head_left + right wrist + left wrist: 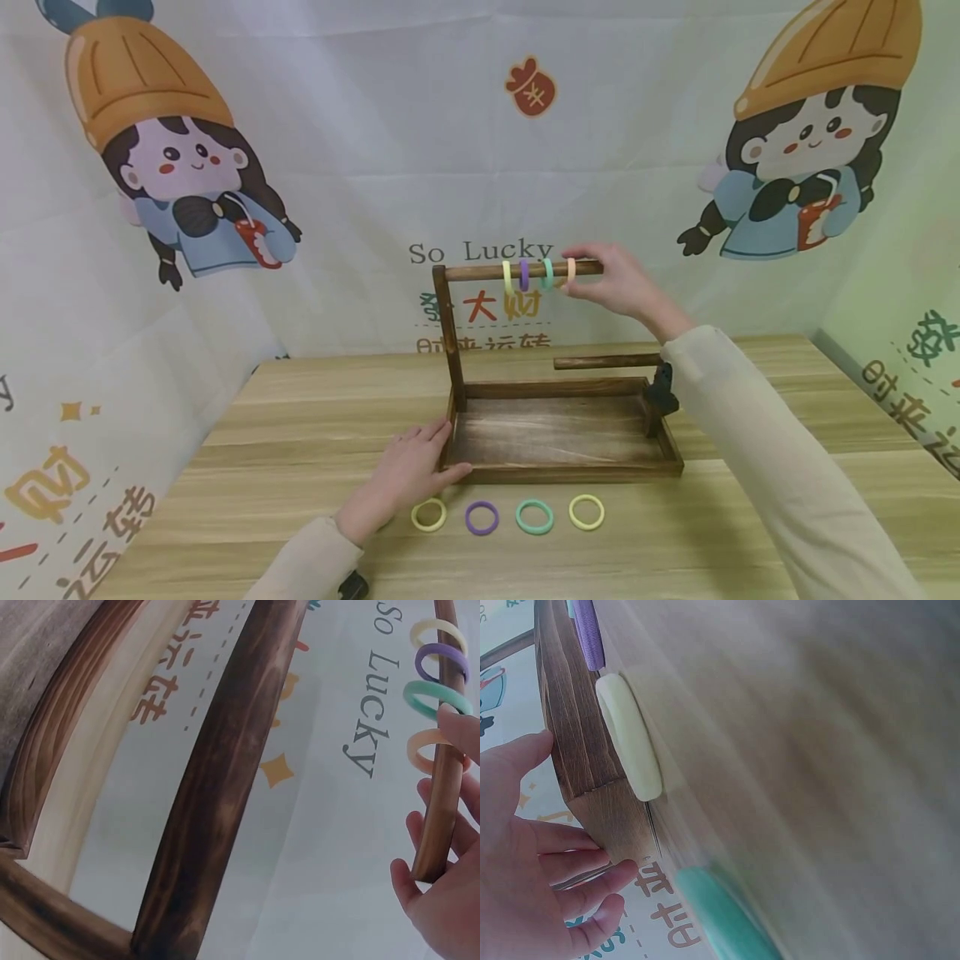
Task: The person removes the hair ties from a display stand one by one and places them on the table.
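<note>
Four-sided and shallow, the brown wooden tray [555, 475] carries a left post with an upper bar [472, 273]. On that bar hang a pale yellow ring [507, 279], a purple ring [524, 275], a teal ring [547, 273] and a peach ring [572, 271]. My right hand [618, 282] pinches the peach ring between thumb and fingers, near the bar's free right end. My left hand [408, 468] rests with extended fingers on the tray's front left corner; the left wrist view shows its fingertips [626, 871] at the wood.
Before the tray lie a yellow ring [429, 529], a purple ring [482, 532], a teal ring [535, 531] and another yellow ring [587, 527]. A lower bar [607, 362] juts leftward from the right post, under my right sleeve [750, 417]. A printed cloth [375, 125] hangs behind the table.
</note>
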The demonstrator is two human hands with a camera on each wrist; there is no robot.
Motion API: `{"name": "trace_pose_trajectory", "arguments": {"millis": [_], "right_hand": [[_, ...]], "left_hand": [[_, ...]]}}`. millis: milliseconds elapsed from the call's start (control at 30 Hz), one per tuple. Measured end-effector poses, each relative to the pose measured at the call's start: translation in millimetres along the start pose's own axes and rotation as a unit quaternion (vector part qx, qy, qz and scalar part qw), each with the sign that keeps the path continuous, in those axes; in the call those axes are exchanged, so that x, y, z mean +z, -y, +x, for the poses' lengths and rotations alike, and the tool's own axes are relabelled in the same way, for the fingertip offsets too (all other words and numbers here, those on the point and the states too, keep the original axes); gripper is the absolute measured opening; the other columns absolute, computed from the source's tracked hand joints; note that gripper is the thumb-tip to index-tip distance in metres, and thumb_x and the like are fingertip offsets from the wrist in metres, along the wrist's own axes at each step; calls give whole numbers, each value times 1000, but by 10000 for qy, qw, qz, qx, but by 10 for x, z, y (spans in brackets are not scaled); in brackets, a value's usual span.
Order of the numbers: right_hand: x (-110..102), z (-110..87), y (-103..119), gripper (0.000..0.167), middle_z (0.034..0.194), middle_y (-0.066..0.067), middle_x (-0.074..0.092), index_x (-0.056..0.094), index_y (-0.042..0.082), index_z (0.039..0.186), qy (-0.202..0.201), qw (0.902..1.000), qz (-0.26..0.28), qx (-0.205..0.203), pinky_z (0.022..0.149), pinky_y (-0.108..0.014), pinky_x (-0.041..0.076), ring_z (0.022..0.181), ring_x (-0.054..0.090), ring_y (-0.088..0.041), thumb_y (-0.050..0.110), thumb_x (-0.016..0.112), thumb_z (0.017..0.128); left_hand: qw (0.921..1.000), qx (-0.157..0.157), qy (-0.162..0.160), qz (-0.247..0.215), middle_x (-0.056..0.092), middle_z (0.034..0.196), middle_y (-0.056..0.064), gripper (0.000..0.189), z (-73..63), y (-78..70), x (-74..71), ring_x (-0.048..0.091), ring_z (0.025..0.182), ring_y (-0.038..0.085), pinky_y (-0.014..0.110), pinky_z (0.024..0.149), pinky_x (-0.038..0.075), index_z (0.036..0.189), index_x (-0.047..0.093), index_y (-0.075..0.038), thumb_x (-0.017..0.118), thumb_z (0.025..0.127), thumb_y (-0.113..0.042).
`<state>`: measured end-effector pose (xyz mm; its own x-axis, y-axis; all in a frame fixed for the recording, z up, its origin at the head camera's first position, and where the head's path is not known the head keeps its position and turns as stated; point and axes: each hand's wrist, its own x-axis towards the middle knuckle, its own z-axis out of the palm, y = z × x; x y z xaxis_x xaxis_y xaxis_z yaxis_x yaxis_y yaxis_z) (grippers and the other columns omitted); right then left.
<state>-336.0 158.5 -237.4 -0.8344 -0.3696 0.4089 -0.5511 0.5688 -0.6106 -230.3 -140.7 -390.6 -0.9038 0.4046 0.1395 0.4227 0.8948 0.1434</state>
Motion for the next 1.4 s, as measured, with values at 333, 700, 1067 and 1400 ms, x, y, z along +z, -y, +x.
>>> {"name": "trace_pose_trajectory", "arguments": {"millis": [333,700,1067,1400], "right_hand": [[-72,-93,-113,46,116,-16,51,51,-2,119,-292,9995,144,34,90,-44,33,108,44,-29,11,68,77],[-121,-124,-133,41,109,-11,55,54,3,115,-326,9986,354,196,82,-40,40,101,50,-27,18,67,79],[-133,-126,-149,36,106,-11,57,56,2,111,-466,9984,303,118,78,-39,41,97,51,-27,17,65,80],[-168,-155,-199,32,103,-12,57,57,2,108,-624,9977,238,99,79,-39,42,94,52,-23,16,65,81]], "left_hand": [[10000,-24,0,2,41,130,17,75,-8,2,5,42,111,39,51,87,34,127,43,4,51,81,-54],[10000,-28,-50,65,41,130,16,75,-3,9,26,42,111,38,51,87,35,127,43,3,51,81,-55],[10000,-12,-65,65,42,129,16,75,0,8,24,43,110,38,51,85,36,127,44,4,52,81,-54],[10000,-2,-71,37,43,129,16,73,-3,5,16,43,110,38,51,85,36,127,44,4,52,81,-53]]}}
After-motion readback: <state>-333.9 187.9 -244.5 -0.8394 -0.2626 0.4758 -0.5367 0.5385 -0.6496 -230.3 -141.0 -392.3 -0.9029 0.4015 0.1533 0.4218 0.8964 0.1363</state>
